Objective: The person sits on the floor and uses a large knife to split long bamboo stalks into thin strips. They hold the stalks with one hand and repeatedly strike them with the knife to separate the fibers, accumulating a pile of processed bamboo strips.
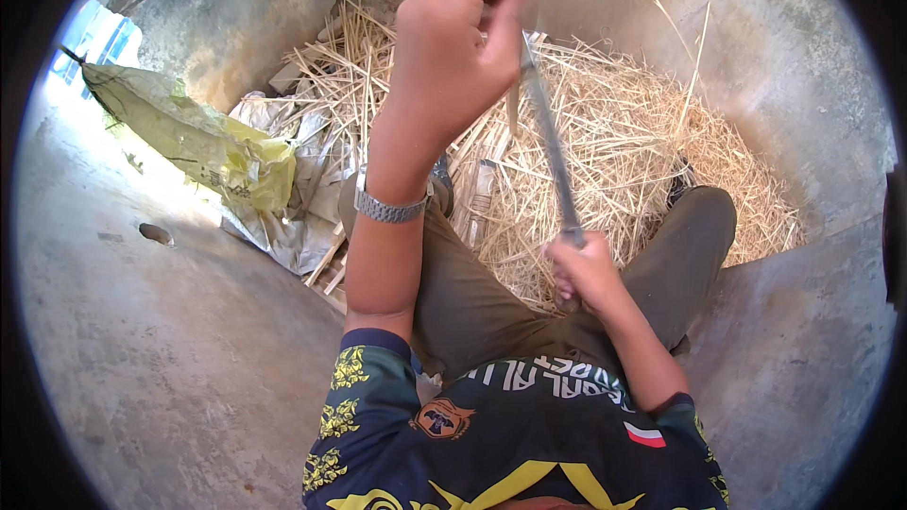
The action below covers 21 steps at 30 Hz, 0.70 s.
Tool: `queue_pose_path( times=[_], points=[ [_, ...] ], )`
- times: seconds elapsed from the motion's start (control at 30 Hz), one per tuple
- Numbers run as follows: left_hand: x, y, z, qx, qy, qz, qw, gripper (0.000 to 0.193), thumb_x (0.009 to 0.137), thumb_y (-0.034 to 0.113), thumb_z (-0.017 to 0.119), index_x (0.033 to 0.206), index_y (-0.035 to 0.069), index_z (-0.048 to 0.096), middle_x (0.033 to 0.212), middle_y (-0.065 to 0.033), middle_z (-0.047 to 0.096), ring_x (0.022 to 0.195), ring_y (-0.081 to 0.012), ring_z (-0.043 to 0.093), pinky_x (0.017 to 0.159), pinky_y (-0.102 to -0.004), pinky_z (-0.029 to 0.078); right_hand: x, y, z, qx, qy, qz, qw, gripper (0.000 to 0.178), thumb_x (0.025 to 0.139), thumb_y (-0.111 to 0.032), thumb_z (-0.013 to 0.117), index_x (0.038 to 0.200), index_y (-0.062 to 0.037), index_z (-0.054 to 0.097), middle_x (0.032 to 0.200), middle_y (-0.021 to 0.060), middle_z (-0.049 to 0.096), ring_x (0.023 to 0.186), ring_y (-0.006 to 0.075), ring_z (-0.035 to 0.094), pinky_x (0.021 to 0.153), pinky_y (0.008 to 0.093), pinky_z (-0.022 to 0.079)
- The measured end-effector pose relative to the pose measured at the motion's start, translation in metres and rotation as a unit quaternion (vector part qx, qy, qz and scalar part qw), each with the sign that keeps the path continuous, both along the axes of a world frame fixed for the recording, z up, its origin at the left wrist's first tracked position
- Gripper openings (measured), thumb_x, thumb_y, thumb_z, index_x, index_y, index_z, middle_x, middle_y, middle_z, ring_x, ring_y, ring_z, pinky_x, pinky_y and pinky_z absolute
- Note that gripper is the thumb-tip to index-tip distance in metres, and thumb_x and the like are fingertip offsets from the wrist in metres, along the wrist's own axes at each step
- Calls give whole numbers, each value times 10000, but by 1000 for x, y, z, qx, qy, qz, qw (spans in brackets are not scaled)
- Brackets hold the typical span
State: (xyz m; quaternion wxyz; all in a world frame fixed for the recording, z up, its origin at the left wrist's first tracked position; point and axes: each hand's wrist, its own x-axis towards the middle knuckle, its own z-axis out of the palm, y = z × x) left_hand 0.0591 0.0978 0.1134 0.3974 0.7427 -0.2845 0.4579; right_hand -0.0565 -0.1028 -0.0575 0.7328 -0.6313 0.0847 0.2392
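My right hand (584,274) is closed round the handle of a long knife (550,137), low in front of my lap. Its narrow dark blade points up and away, with the far end near my left hand. Raised high at the top centre, my left hand (463,33) is pinched on a pale strip (513,111), which looks like bamboo. The strip's upper end blurs above my fingers, while its lower part hangs beside the blade. I cannot tell whether blade and strip touch. A metal-banded watch (389,210) sits on my left wrist.
Pale shavings and thin strips (605,132) heap between and beyond my legs (675,250). A yellowish sack (194,137) lies at the left by crumpled grey sheeting (307,165). Grey concrete walls (775,47) curve around me, and a small hole (156,233) shows at the left.
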Motion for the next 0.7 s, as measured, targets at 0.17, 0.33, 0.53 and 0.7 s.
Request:
queue_pose_path(
  times=[0.17, 0.33, 0.53, 0.7],
  points=[
    [15, 10, -9, 3, 16, 4, 1000, 149, 935, 44, 695, 1069, -19, 706, 917, -97, 752, 822, -124, 723, 696, -278, 598, -1, -13, -11, 0, 3, -16, 1000, 212, 892, -93, 685, 761, -74, 519, 550, -1, 492, 393, 86, 442, 364, 270, 358],
    [12, 2, -6, 16, -26, 27, 999, 138, 918, 12, 671, 1037, -57, 657, 861, -151, 687, 758, -217, 717, 607, -277, 583, -11, -23, 47, 18, -168, -153, 974, 248, 924, -57, 643, 735, -85, 485, 526, -9, 477, 400, 68, 416, 385, 265, 348],
    [15, -5, -11, -12, -40, -14, 999, 118, 914, 64, 682, 1001, -15, 686, 843, -138, 701, 725, -230, 721, 634, -320, 582, 16, -12, 17, 122, -284, -130, 942, 232, 960, -78, 583, 746, -82, 494, 520, 5, 469, 393, 84, 428, 379, 277, 352],
    [4, -4, -10, 49, -23, -8, 999, 149, 901, 46, 731, 1039, -9, 735, 901, -95, 752, 804, -110, 719, 661, -270, 602, 25, -11, -24, -80, -35, -26, 996, 231, 904, -93, 654, 730, -80, 503, 539, -15, 483, 397, 72, 443, 365, 256, 347]
  ],
)
